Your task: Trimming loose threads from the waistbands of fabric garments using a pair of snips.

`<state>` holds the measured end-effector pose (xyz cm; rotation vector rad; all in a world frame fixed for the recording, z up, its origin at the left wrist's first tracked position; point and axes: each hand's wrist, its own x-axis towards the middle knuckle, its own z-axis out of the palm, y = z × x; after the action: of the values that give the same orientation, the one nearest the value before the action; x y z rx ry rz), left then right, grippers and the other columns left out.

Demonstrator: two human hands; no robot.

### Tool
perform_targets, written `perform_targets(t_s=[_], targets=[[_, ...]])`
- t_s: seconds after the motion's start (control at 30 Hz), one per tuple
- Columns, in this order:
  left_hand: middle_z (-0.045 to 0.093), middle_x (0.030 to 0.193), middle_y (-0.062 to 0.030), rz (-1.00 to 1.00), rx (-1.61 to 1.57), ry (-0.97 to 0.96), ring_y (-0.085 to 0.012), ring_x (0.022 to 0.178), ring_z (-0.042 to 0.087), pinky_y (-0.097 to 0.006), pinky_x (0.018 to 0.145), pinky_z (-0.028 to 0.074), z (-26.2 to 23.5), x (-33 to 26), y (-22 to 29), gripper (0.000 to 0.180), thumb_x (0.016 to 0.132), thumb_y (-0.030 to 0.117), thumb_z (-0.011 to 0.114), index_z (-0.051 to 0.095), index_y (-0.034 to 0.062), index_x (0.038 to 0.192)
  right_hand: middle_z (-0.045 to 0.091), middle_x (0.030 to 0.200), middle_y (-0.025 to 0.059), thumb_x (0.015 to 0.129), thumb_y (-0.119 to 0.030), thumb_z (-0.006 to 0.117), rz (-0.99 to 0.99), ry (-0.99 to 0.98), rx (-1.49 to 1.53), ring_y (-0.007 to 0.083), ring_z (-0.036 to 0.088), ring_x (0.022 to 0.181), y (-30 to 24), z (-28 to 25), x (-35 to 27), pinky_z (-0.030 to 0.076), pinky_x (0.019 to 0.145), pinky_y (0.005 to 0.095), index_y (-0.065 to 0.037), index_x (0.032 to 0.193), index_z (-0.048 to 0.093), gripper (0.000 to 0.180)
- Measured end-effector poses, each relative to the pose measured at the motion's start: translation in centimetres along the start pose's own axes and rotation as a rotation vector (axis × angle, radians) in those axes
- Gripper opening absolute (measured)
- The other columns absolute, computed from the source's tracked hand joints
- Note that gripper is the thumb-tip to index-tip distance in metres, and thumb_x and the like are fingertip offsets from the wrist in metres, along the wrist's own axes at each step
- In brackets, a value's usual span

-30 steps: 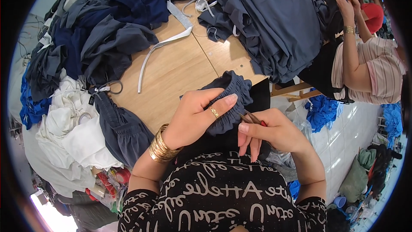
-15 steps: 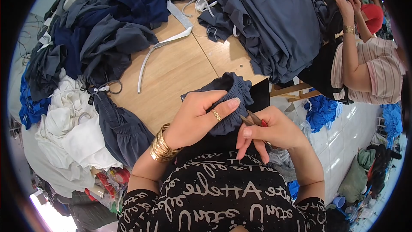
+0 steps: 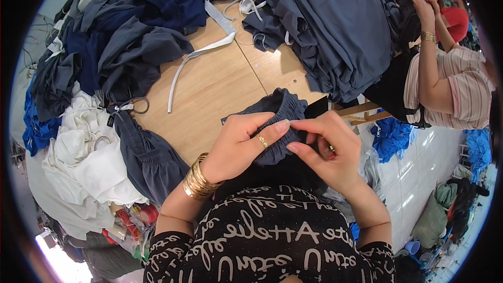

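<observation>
In front of my chest, a dark grey-blue garment point(image 3: 285, 107) shows its gathered elastic edge. My left hand point(image 3: 243, 139) is closed on it, thumb pressed over the gathers. At the garment's right side is my right hand point(image 3: 332, 149); its index fingertip meets my left thumb tip and its thumb is a little apart, near the cloth. A small glint of the thread snips shows between its curled fingers; the rest of the snips is hidden in the palm. Whether a thread lies between the right fingertips is too small to tell.
Grey and navy garments are heaped at the table's point(image 3: 209, 84) far left, beside a white strip point(image 3: 181, 68). A large grey cloth pile point(image 3: 335, 31) covers the far right. White cloth point(image 3: 99, 162) lies at left. A co-worker in a striped top point(image 3: 456, 84) stands at right.
My right hand has moved up to the garment's edge beside my left thumb. The snips' blades, pointing at the cloth before, are now tucked into the palm. My left hand stays put.
</observation>
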<state>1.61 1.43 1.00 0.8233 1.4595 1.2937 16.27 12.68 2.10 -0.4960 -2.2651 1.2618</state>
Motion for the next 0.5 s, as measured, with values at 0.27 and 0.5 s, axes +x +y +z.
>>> perform_targets(t_s=[0.27, 0.5], targets=[[0.041, 0.057, -0.0063, 0.116, 0.123, 0.056, -0.0093, 0.056, 0.034, -0.025, 0.051, 0.035, 0.5, 0.4, -1.1, 0.03, 0.089, 0.023, 0.057, 0.051, -0.003, 0.075, 0.049, 0.072, 0.0048, 0.074, 0.002, 0.065, -0.055, 0.063, -0.07, 0.0119, 0.044, 0.056, 0.8, 0.5, 0.1, 0.035, 0.051, 0.0217, -0.001, 0.083, 0.058, 0.012], [0.046, 0.059, -0.0031, 0.017, 0.086, 0.039, -0.0068, 0.058, 0.037, -0.024, 0.054, 0.037, -0.5, 0.6, -1.1, 0.027, 0.089, 0.022, 0.057, 0.056, -0.0032, 0.08, 0.049, 0.077, 0.0038, 0.082, 0.001, 0.057, 0.168, 0.042, 0.168, 0.0101, 0.042, 0.061, 2.1, -0.7, 0.2, 0.034, 0.056, 0.0222, -0.002, 0.083, 0.053, 0.005]])
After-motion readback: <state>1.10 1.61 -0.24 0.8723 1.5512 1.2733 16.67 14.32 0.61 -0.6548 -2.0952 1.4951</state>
